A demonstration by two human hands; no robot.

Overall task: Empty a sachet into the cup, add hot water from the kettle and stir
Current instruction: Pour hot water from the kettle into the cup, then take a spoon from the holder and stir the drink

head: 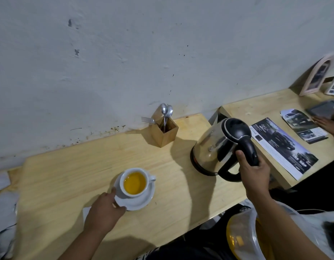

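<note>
One cup (135,182), one saucer (141,201), one kettle (213,147), two spoons (167,110), one fork (148,120)

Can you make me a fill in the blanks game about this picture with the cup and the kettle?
The white ceramic cup holds ___ liquid.
The right hand grips the shiny steel kettle by its black ___.
The left hand holds the round white saucer under the ___.
Two metal spoons stand in the square box made of ___.
Missing words: yellow, handle, cup, wood.
</note>
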